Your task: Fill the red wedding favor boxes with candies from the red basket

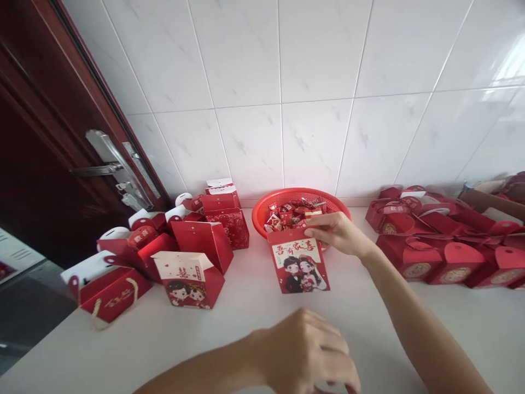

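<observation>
My right hand pinches the top edge of a red candy box with a cartoon bride and groom on its front. The box is upright in front of a red plastic basket and hides part of its rim. Wrapped candies fill the basket behind it. My left hand is at the bottom edge, back of the hand up, fingers loosely curved and apart. Its fingertips are partly cut off, and I see nothing held in it. A cartoon-printed box with a raised cream flap stands to the left.
Several red gift boxes with raised flaps crowd the left of the white table, including one with rope handles. More red boxes stand in rows on the right. Behind are a tiled wall and a dark door with a metal handle.
</observation>
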A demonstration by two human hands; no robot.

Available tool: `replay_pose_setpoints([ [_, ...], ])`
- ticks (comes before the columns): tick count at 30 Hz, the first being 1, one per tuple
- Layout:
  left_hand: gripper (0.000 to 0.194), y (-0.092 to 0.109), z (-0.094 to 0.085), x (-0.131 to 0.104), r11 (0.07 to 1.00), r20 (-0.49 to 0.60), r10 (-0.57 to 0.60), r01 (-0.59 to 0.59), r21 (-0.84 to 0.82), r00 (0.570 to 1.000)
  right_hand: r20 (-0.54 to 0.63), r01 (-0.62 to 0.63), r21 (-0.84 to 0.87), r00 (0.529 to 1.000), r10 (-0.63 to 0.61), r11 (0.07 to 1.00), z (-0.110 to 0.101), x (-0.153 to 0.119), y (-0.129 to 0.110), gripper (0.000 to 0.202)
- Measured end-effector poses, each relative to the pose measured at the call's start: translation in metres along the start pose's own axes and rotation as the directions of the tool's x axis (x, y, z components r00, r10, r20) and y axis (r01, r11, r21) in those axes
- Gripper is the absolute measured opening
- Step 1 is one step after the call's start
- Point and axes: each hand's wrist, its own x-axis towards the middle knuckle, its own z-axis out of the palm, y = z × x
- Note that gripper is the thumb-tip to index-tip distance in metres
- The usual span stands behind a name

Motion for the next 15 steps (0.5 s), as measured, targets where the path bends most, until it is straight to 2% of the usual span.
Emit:
replay_pose_setpoints([
  [2, 0.014, -0.012, 0.036, -0.017, 0.999, 0.209, -0.031, 0.037, -0.023, 0.977, -0.038, -0.021, 0.03, 0.999, 0.022, 0.999, 0.005, -0.004, 0.002, 0.042],
  [5, 0.03, -0.026, 0.08, -0.042, 0.991, 0.405, -0.068, 0.108, -0.079, 0.912, -0.026, -0.075, 0.058, 0.997, 0.077, 0.995, 0.01, -0.016, 0.002, 0.04],
  [7, 0.035, -0.029, 0.095, -0.052, 0.988, 0.436, -0.049, 0.108, -0.113, 0.899, -0.062, -0.095, 0.062, 0.993, 0.099, 0.994, 0.006, -0.032, -0.006, 0.037],
  [10, 0.029, -0.029, 0.099, -0.057, 0.975, 0.446, -0.01, 0.108, -0.195, 0.895, -0.235, -0.149, 0.036, 0.96, 0.154, 0.988, -0.016, -0.067, -0.028, 0.035],
  [12, 0.023, -0.029, 0.097, -0.056, 0.957, 0.444, -0.009, 0.136, -0.256, 0.896, -0.415, -0.202, -0.018, 0.893, 0.176, 0.979, -0.039, -0.1, -0.045, 0.037],
  [13, 0.022, -0.03, 0.097, -0.055, 0.948, 0.441, -0.011, 0.15, -0.281, 0.897, -0.522, -0.233, -0.069, 0.837, 0.164, 0.97, -0.052, -0.119, -0.052, 0.039],
  [15, 0.021, -0.032, 0.099, -0.054, 0.933, 0.43, -0.006, 0.159, -0.323, 0.903, -0.74, -0.339, -0.195, 0.666, 0.089, 0.92, -0.077, -0.161, -0.064, 0.047],
])
